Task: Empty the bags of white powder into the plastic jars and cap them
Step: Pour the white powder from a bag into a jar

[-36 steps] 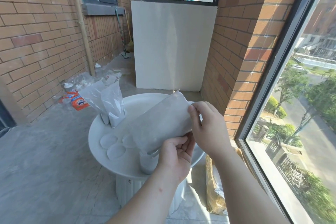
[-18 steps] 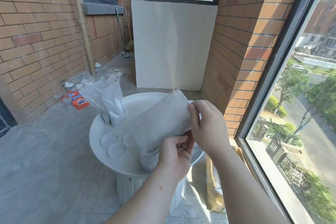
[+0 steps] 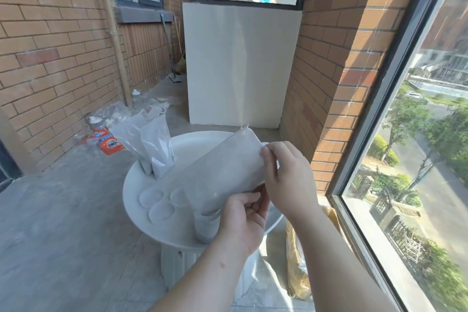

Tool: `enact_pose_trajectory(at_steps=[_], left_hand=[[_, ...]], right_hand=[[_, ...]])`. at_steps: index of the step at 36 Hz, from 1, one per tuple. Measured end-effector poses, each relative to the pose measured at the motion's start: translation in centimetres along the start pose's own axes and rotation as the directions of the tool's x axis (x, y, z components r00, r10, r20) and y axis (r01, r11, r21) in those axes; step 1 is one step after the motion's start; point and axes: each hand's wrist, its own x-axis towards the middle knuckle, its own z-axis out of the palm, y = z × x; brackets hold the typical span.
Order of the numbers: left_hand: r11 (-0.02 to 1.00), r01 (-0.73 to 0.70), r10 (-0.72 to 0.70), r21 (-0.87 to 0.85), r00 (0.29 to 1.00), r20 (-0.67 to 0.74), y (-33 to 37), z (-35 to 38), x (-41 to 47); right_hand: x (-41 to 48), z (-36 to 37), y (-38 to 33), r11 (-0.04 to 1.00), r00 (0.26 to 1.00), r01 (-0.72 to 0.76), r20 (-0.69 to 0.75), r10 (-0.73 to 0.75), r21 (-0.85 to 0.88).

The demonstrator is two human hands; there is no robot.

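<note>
A clear plastic bag (image 3: 222,175) is tilted mouth-down over a clear plastic jar (image 3: 205,225) that stands on the round white table (image 3: 141,213). My left hand (image 3: 243,220) pinches the bag's lower edge just above the jar. My right hand (image 3: 286,180) grips the raised far end of the bag. The jar holds white powder; its mouth is hidden by the bag. Two more bags of white powder (image 3: 154,144) stand at the table's far left. Three white lids (image 3: 162,211) lie flat on the table left of the jar.
Bottles, plastic wrap and an orange detergent pack (image 3: 109,143) lie on the floor by the brick wall at left. A brown sack (image 3: 296,268) leans below the window at right. A white panel (image 3: 238,66) stands behind the table.
The bag and both hands stay in nearly the same place over the jar; no clear movement shows.
</note>
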Motion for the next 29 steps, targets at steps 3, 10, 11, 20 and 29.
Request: enact_pose_trajectory(at_steps=[3, 10, 11, 20, 29], left_hand=[[1.000, 0.001, -0.001, 0.001, 1.000, 0.002, 0.07, -0.08, 0.06], [1.000, 0.013, -0.013, 0.013, 1.000, 0.003, 0.12, -0.19, 0.20], [1.000, 0.011, -0.011, 0.013, 1.000, 0.000, 0.11, -0.18, 0.22], [1.000, -0.011, 0.011, 0.004, 1.000, -0.005, 0.04, -0.12, 0.33], [0.999, -0.034, 0.034, 0.015, 0.998, 0.056, -0.13, 0.03, 0.16]], right_hand=[[-0.08, 0.07, -0.21, 1.000, 1.000, 0.007, -0.007, -0.007, -0.002], [-0.10, 0.13, -0.34, 1.000, 1.000, -0.003, -0.011, 0.003, -0.002], [-0.09, 0.13, -0.34, 1.000, 1.000, -0.004, -0.010, 0.004, -0.001], [-0.05, -0.01, -0.39, 1.000, 1.000, 0.001, 0.002, -0.001, 0.011], [-0.23, -0.25, -0.28, 1.000, 1.000, -0.007, 0.026, 0.006, 0.014]])
